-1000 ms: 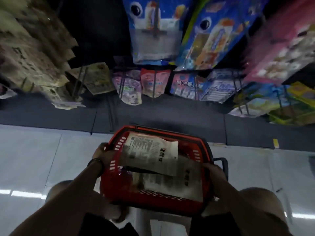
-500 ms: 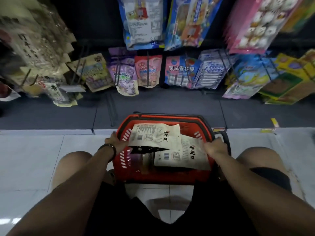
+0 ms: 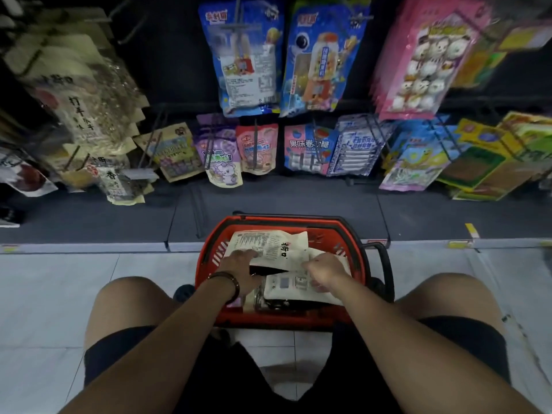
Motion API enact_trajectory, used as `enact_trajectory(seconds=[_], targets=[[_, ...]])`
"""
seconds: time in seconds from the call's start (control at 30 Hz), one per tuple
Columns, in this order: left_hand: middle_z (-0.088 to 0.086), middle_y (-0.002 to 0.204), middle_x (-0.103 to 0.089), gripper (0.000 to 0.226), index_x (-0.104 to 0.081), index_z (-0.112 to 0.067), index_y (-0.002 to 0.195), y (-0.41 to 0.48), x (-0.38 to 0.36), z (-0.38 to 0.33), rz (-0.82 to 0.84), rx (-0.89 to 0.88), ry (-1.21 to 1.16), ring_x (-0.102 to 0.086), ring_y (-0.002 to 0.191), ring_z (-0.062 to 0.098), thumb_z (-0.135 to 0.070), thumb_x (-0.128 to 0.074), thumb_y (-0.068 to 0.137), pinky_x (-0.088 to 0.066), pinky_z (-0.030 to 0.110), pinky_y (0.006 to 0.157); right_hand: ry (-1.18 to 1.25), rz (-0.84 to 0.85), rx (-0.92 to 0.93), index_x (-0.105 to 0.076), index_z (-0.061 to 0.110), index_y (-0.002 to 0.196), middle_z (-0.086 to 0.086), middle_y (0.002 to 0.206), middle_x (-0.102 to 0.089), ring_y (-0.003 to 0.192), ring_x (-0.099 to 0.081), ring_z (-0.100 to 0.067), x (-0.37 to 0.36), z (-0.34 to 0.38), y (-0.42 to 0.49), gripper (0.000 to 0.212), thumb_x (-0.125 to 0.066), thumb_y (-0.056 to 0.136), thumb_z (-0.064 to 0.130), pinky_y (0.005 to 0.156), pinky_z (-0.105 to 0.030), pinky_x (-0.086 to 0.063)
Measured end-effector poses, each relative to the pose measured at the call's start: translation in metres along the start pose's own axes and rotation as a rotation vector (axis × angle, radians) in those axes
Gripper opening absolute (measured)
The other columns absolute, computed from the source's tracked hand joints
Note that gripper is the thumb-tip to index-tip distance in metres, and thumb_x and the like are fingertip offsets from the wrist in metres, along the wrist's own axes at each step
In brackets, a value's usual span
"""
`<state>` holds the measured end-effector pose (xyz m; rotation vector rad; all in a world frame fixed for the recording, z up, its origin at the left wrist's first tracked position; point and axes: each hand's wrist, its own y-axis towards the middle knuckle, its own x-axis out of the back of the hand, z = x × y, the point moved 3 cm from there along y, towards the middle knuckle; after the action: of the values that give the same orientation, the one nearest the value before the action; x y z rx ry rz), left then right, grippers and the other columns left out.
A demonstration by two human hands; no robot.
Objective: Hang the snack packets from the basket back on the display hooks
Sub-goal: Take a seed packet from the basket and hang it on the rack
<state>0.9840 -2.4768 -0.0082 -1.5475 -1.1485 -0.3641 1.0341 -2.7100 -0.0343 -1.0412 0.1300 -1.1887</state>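
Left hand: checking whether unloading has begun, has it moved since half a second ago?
Yes: the left hand came off the left rim of the red basket and moved right onto the top packet.

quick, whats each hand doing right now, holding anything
Left hand: open, fingers flat on the upper packet in the basket.
Right hand: fingers curled over the lower packet; a grip cannot be told.
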Motion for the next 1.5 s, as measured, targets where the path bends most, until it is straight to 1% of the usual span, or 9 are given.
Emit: enact_trajectory(seconds=[0.17, 0.37, 0.6, 0.73, 1.0, 1.17, 1.27, 1.43, 1.5], targets=[[0.005, 0.169, -0.023, 0.076, -0.028, -0.03, 0.161, 0.018, -0.02, 0.001, 0.042, -0.024, 0.067, -0.019, 0.157, 0.029, -0.041, -0.063, 0.095, -0.016, 0.038, 0.129, 0.27, 0.0, -0.153, -0.069, 0.015, 0.096, -0.013, 0.094, -0.074, 0.068, -0.067, -0.026, -0.017, 0.003, 0.033, 0.012, -0.073, 0.097, 0.026, 0.059, -0.032, -0.055], [0.002, 0.16, -0.032, 0.073, -0.033, -0.038, 0.154, 0.029, -0.023, 0.006, 0.047, 0.025, 0.054, -0.028, 0.144, 0.039, -0.042, -0.064, 0.089, -0.035, 0.047, 0.119, 0.369, 0.027, -0.288, -0.073, 0.008, 0.109, -0.016, 0.086, -0.076, 0.052, -0.061, -0.02, -0.033, 0.007, 0.052, 0.02, -0.071, 0.1, 0.025, 0.044, -0.023, -0.046], [0.01, 0.156, -0.025, 0.083, -0.023, -0.053, 0.153, 0.02, -0.011, 0.003, -0.089, 0.069, -0.016, -0.033, 0.14, 0.04, -0.055, -0.066, 0.083, -0.039, 0.052, 0.115, 0.678, 0.2, -0.226, -0.061, 0.019, 0.135, -0.015, 0.136, -0.068, 0.101, -0.078, -0.041, -0.047, 0.031, 0.035, 0.033, -0.067, 0.103, 0.022, 0.084, -0.058, -0.065], [0.006, 0.164, -0.03, 0.082, -0.026, -0.048, 0.155, 0.006, -0.003, -0.01, -0.241, -0.032, -0.127, -0.034, 0.148, 0.035, -0.042, -0.063, 0.082, -0.038, 0.051, 0.119, 0.837, 0.27, -0.066, -0.066, 0.008, 0.126, -0.019, 0.12, -0.077, 0.106, -0.075, -0.037, -0.054, 0.069, -0.009, 0.021, -0.057, 0.107, 0.01, 0.094, -0.053, -0.062], [-0.007, 0.108, -0.076, 0.03, -0.074, -0.03, 0.118, -0.038, 0.057, -0.025, -0.571, -0.189, -0.587, -0.069, 0.099, 0.018, -0.02, -0.057, 0.096, -0.056, 0.034, 0.091, 0.606, 0.219, 0.373, -0.075, 0.004, 0.111, -0.018, 0.104, -0.079, 0.075, -0.073, -0.026, -0.003, 0.125, -0.09, 0.028, -0.061, 0.106, 0.029, 0.056, -0.032, -0.055], [-0.011, 0.051, -0.051, 0.043, -0.047, -0.029, 0.063, -0.074, 0.111, -0.044, -0.616, -0.18, -0.749, -0.043, 0.055, 0.01, -0.026, -0.056, 0.106, -0.036, 0.024, 0.054, 0.258, -0.309, 0.719, -0.058, 0.019, 0.111, 0.001, 0.103, -0.064, 0.088, -0.064, -0.013, 0.078, 0.156, -0.123, 0.029, -0.078, 0.094, 0.028, 0.076, -0.03, -0.051], [-0.011, 0.051, -0.042, 0.046, -0.043, -0.022, 0.064, -0.091, 0.142, -0.051, -0.587, -0.228, -0.845, -0.04, 0.052, 0.013, -0.037, -0.057, 0.104, -0.037, 0.028, 0.056, 0.237, -0.22, 0.84, -0.051, 0.027, 0.132, 0.017, 0.118, -0.058, 0.101, -0.062, -0.004, 0.105, 0.184, -0.144, 0.052, -0.082, 0.091, 0.032, 0.084, -0.021, -0.051], [-0.007, 0.055, -0.035, 0.05, -0.043, -0.022, 0.069, -0.117, 0.19, -0.062, -0.578, -0.293, -0.89, -0.038, 0.054, 0.015, -0.061, -0.056, 0.097, -0.034, 0.031, 0.059, 0.408, -0.009, 0.898, -0.081, 0.013, 0.106, -0.01, 0.1, -0.083, 0.097, -0.079, -0.03, 0.114, 0.218, -0.169, 0.013, -0.074, 0.099, 0.021, 0.093, -0.06, -0.061], [-0.012, 0.048, -0.036, 0.05, -0.043, -0.025, 0.061, -0.13, 0.21, -0.07, -0.602, -0.32, -0.888, -0.037, 0.045, 0.007, -0.054, -0.058, 0.099, -0.031, 0.024, 0.05, 0.457, -0.009, 0.891, -0.081, 0.011, 0.104, -0.01, 0.096, -0.083, 0.097, -0.078, -0.036, 0.115, 0.228, -0.18, 0.012, -0.072, 0.099, 0.019, 0.088, -0.057, -0.063]])
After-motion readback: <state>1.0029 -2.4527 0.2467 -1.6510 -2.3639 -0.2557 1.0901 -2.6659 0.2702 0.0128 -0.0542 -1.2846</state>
